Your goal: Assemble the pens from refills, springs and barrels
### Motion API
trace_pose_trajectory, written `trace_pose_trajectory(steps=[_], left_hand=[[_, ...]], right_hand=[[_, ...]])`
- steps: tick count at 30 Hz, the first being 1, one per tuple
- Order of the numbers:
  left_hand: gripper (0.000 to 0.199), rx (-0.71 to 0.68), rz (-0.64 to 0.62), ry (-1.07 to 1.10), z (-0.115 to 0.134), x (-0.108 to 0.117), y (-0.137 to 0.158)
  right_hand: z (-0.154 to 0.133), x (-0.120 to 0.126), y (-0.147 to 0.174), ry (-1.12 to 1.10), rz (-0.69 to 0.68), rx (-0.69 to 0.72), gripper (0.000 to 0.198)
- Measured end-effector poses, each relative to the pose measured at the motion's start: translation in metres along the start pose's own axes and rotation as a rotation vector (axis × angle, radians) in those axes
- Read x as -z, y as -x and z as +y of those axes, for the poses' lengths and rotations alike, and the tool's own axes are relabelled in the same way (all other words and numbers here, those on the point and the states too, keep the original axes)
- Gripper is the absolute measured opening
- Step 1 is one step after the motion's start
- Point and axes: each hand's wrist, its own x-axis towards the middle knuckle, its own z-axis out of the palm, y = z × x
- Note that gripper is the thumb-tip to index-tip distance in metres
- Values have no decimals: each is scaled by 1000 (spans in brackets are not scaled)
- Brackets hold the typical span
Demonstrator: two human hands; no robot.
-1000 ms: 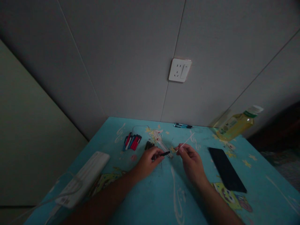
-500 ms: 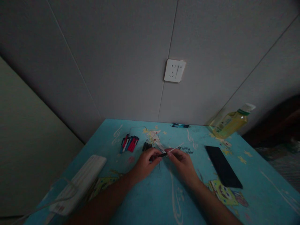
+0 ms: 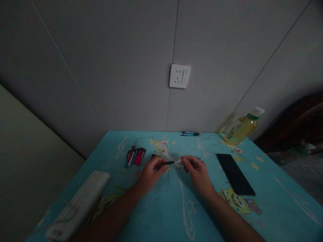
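Note:
My left hand [image 3: 149, 173] is closed on a black pen barrel [image 3: 168, 163] that points to the right. A thin white pen refill [image 3: 178, 161] runs from the barrel's end to my right hand [image 3: 198, 173], whose thumb and fingers pinch its far end. Barrel and refill are roughly in line, but how deep the refill sits inside cannot be made out. Behind the hands lies a bundle of white refills [image 3: 168, 155]. Red, blue and white pen parts [image 3: 138, 156] are grouped left of them. Small dark parts beside both hands are partly hidden.
A white power strip [image 3: 82, 203] with a cable lies at left on the blue patterned tablecloth [image 3: 153, 215]. At right are a dark flat rectangular object [image 3: 236, 174] and a yellow liquid bottle [image 3: 241, 129]. Two pens [image 3: 189, 133] lie near the wall, below a socket [image 3: 180, 76].
My right hand has moved away from the left one. The refill, slanting up past my right fingers before, now spans between the hands in line with the barrel. The view has shifted slightly.

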Motion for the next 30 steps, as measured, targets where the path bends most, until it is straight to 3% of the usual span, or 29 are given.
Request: trace_pose_trajectory(steps=[4, 8, 17, 24, 30], left_hand=[[21, 114, 56, 184, -2, 5, -2], [17, 82, 73, 253, -1, 4, -1], [22, 57, 8, 308, 11, -7, 4], [31, 73, -17, 558, 15, -8, 5], [33, 81, -61, 533, 15, -6, 5]], right_hand=[[3, -5, 4, 94, -155, -14, 23], [3, -12, 12, 215, -288, 23, 25], [5, -23, 22, 314, -316, 78, 35], [1, -34, 29, 265, -349, 75, 34], [-2, -35, 33, 247, -374, 70, 35]])
